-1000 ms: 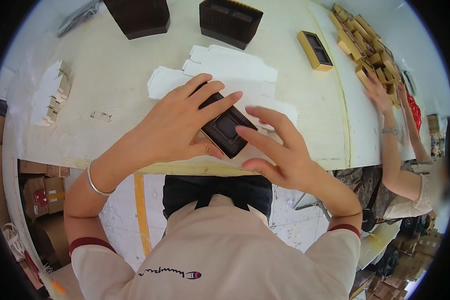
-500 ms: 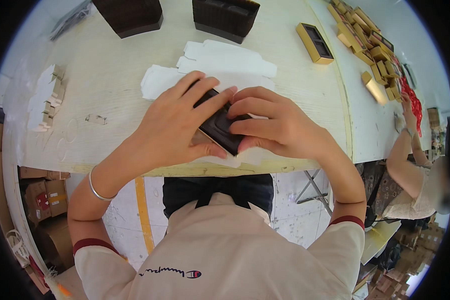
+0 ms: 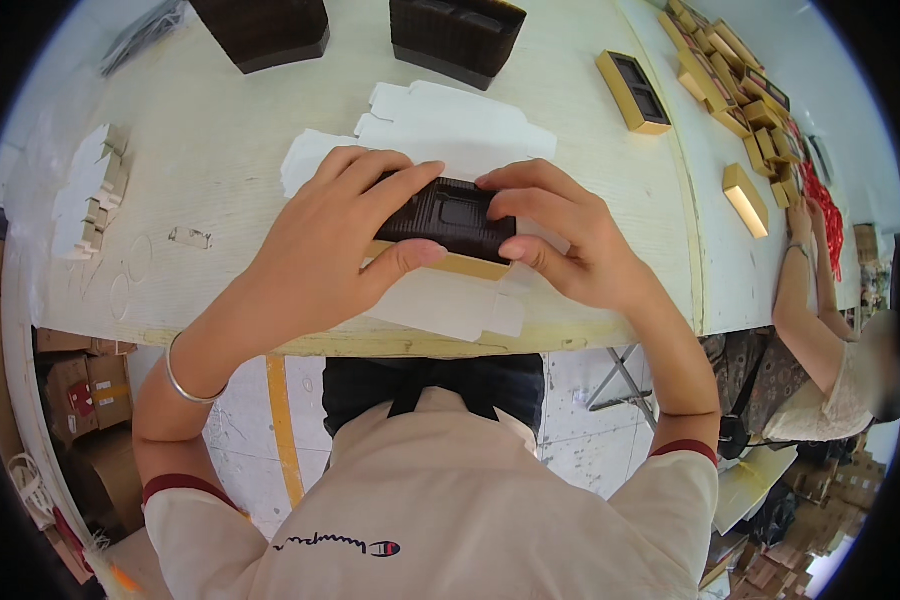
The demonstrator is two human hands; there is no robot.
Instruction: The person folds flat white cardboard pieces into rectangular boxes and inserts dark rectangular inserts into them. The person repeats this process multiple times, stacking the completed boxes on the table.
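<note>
Between my hands is a shallow gold box with a black plastic insert tray seated in its top. My left hand grips the left end, thumb along the near side and fingers over the top and far edge. At the other end, my right hand curls round the corner, its thumb at the near corner and its fingertips on the tray's right edge. White flat card blanks lie beyond the box, and another white blank shows under its near side.
Two stacks of black trays stand at the back. A gold box with a black insert sits at the far right. Small white boxes line the left. A co-worker's arm reaches toward red cords beside piled gold boxes.
The box has turned from a steep slant to nearly crosswise, with its gold near wall now showing. My right hand has moved right to its end. The co-worker's hands have shifted slightly.
</note>
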